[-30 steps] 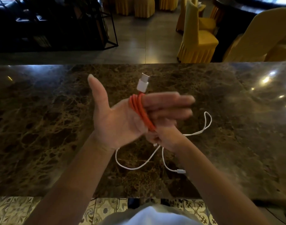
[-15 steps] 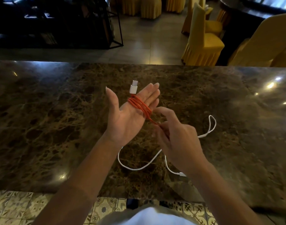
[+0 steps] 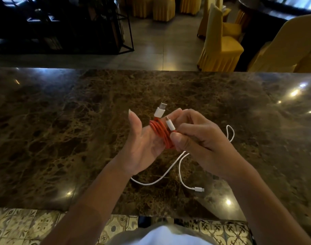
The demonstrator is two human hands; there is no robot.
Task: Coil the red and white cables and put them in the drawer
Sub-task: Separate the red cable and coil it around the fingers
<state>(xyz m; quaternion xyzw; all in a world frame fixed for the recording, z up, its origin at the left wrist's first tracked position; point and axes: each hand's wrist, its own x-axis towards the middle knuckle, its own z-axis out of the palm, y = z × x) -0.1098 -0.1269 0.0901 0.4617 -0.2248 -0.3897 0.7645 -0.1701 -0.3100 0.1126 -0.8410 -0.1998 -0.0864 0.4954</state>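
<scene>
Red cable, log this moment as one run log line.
red cable: coiled round left hand fingers | right hand: pinches its free end | white cable: loose on counter | drawer: not in view

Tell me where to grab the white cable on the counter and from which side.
Pinch the white cable near its free plug, coming straight down from above: it lies flat and loose on the marble counter, and that end sits clear of both arms.
</scene>
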